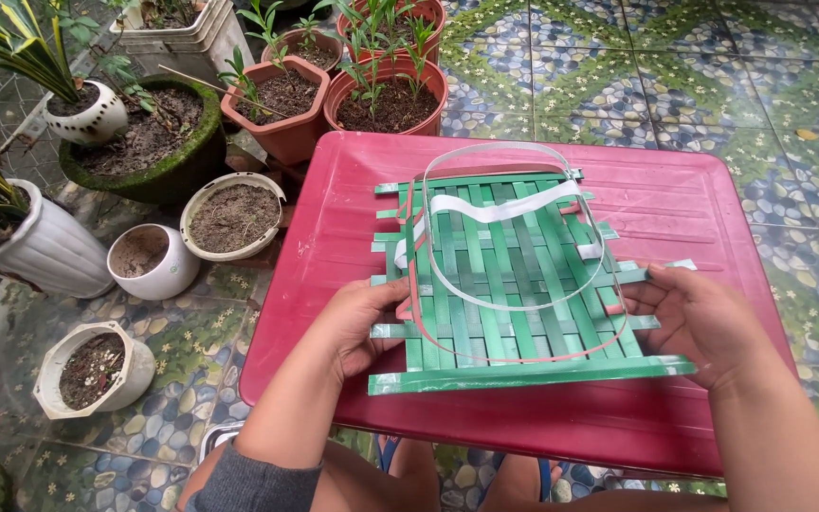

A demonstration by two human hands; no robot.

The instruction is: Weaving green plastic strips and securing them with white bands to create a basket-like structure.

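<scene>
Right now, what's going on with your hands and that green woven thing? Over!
Left hand and right hand grip opposite edges of the green woven strip mat. Mat rests on the red plastic table. Loose looped strips lie on top.

A single view comes from a camera worn on the person's head, looking steeply down and forward over the lap. It sits close above the red rectangular plastic table (675,199), which fills the centre and runs out toward 5 o'clock. The person's forearms enter from 6 o'clock, so the far side of the scene lies at 12 o'clock. The patterned pebble-print tiled floor (713,85) shows from 12 to 3 o'clock, and a cluster of terracotta and white plant pots (282,109) from 9 to 12 o'clock.
</scene>
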